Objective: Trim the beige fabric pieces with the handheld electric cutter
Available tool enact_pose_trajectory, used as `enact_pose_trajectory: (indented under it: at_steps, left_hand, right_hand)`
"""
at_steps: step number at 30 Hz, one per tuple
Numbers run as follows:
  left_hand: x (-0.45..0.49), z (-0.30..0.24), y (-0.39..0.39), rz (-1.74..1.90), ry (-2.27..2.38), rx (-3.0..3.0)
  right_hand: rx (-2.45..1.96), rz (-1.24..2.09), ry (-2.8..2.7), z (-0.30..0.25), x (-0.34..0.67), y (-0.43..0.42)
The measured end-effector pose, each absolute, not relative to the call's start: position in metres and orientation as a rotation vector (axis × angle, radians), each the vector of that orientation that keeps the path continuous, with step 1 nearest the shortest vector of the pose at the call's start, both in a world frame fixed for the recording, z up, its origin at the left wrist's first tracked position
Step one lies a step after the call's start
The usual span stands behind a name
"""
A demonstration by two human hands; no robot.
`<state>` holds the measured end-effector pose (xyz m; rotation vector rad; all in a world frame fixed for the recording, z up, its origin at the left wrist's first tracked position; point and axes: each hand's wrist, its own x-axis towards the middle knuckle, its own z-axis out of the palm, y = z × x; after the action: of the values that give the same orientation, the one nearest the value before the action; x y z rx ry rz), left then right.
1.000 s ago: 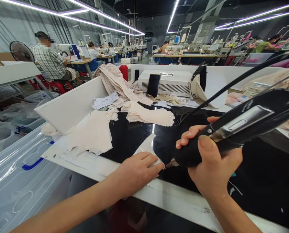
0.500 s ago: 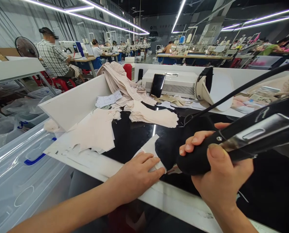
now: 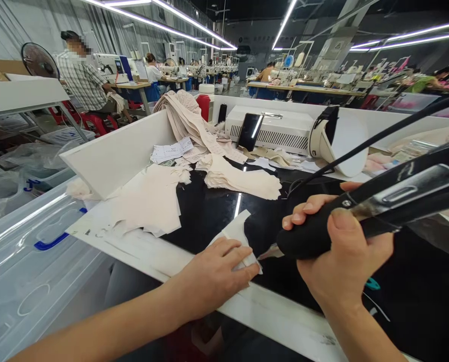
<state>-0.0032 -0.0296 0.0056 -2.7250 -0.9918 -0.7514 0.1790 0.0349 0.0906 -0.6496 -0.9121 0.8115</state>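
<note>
1. L hand (image 3: 212,274) lies palm down, fingers spread, on the near end of a small white piece (image 3: 236,230); it pins the piece and grips nothing.
2. R hand (image 3: 345,261) is wrapped tight round a black handheld tool (image 3: 378,206), thumb on top; the tool's metal tip (image 3: 267,253) sits low at the piece's right edge, just beside the L fingertips (touching the piece or not, can't tell).
3. The white piece lies on the black worktop (image 3: 205,211) near its front edge, btwn both hands.
4. Step in hand, by my read: working the tip along the piece's edge w/ the L hand as clamp.
5. Next move calls for a steady, flat hold & fingertips clear of the tip; the cord (image 3: 375,138) needs slack.
6. Behind, well apart: beige stack (image 3: 243,181); phone (image 3: 252,131) leaning on a white machine (image 3: 284,125).
</note>
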Motion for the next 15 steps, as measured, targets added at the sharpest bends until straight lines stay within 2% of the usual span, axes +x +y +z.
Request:
enact_pose_trajectory:
  at_steps: [15]
  left_hand:
    - [-0.0025, 0.006, -0.0294, -0.785, -1.02, -2.751]
  right_hand:
    - [-0.679, 0.8, -0.897, 0.0912, 0.1748, 0.0381]
